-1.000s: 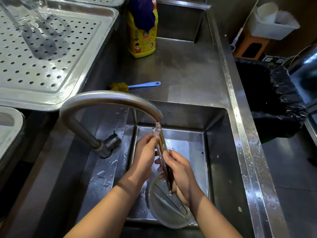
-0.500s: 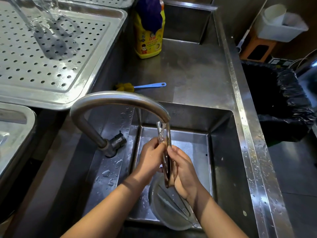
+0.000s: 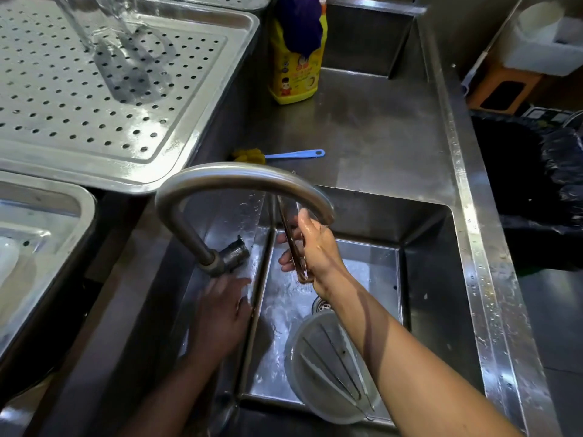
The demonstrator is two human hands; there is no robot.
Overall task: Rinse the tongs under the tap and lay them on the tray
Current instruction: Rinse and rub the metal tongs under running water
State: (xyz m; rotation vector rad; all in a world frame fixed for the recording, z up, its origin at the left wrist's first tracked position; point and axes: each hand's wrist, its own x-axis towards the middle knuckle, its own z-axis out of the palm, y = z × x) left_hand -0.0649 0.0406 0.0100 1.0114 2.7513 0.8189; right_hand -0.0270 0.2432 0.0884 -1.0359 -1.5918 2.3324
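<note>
Gripped in the right hand [image 3: 317, 252], the tongs [image 3: 291, 244] stand nearly upright over the sink [image 3: 435, 279], tops just under the tap [image 3: 246, 179] spout. The left hand [image 3: 220, 313] hangs relaxed near the tap's base, holding nothing. The perforated tray [image 3: 63, 115] sits well apart.

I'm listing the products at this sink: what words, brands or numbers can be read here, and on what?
Yellow bottle: the label has print and cartoon figures, but the writing is too blurred to read.
Nothing else in view shows any text.
</note>
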